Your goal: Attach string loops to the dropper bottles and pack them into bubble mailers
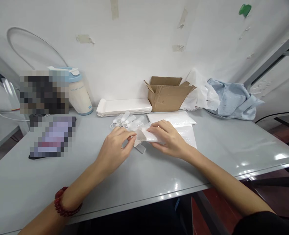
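Note:
My left hand (115, 147) pinches the open end of a white bubble mailer (146, 136) between thumb and fingers. My right hand (167, 138) lies over the same mailer and grips it from the right. A small clear bottle (141, 148) lies on the table just below the mailer's mouth, touching it or partly inside; I cannot tell which. Several more small clear bottles (128, 121) lie in a loose heap just behind my hands. More flat white mailers (183, 125) rest under and behind my right hand.
A stack of white mailers (123, 107) and an open cardboard box (167, 94) stand by the wall. A white plastic bag (200, 93) and blue cloth (235, 99) lie at the back right. A white jug (78, 93) stands back left, near a blurred phone (53, 137). The grey table (61, 182) ends near me.

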{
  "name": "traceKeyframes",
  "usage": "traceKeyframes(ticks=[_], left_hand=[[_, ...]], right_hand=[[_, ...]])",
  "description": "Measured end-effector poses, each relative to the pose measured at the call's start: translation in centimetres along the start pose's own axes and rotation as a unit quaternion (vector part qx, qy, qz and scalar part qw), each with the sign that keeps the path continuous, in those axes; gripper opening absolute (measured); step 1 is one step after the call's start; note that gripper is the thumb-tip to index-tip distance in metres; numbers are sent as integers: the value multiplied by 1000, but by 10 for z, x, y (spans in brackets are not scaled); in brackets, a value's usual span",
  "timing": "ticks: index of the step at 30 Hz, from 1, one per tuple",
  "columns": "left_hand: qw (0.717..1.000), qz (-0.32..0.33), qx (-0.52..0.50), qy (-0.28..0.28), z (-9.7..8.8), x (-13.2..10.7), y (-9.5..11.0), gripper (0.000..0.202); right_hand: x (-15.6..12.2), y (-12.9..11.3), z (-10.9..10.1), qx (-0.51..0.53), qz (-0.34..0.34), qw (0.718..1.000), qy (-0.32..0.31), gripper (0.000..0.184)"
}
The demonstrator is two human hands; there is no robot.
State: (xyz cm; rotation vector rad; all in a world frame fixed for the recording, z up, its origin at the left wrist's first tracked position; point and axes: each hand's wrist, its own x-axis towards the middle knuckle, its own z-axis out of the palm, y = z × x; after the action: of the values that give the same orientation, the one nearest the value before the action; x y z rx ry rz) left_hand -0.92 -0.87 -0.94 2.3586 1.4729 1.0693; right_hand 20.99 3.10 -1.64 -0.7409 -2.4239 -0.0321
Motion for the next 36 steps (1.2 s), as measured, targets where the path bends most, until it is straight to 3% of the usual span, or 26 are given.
traceKeyframes(ticks=[9, 13, 17, 20, 22, 31, 36], left_hand=[[983, -162, -32, -77, -4, 2, 4, 36], [949, -256, -131, -131, -6, 3, 9, 48], [911, -325, -227, -110, -8, 3, 13, 48], [895, -346, -263, -98, -9, 5, 16, 50], [873, -364, -299, -123, -10, 5, 18, 54], [732, -381, -497, -268, -10, 4, 18, 58], [706, -384, -499, -325, -10, 4, 19, 58]], right_hand=[[1, -1, -1, -12, -1, 999, 40, 26], [1, -3, -1, -14, -15, 999, 40, 26], [0, -4, 0, -18, -13, 999, 39, 27], [0, -4, 0, -20, -9, 999, 43, 27], [0, -4, 0, -23, -10, 999, 45, 26], [0, -6, -1, -1, -37, 997, 63, 26], [-1, -8, 2, 23, -54, 998, 27, 28]])
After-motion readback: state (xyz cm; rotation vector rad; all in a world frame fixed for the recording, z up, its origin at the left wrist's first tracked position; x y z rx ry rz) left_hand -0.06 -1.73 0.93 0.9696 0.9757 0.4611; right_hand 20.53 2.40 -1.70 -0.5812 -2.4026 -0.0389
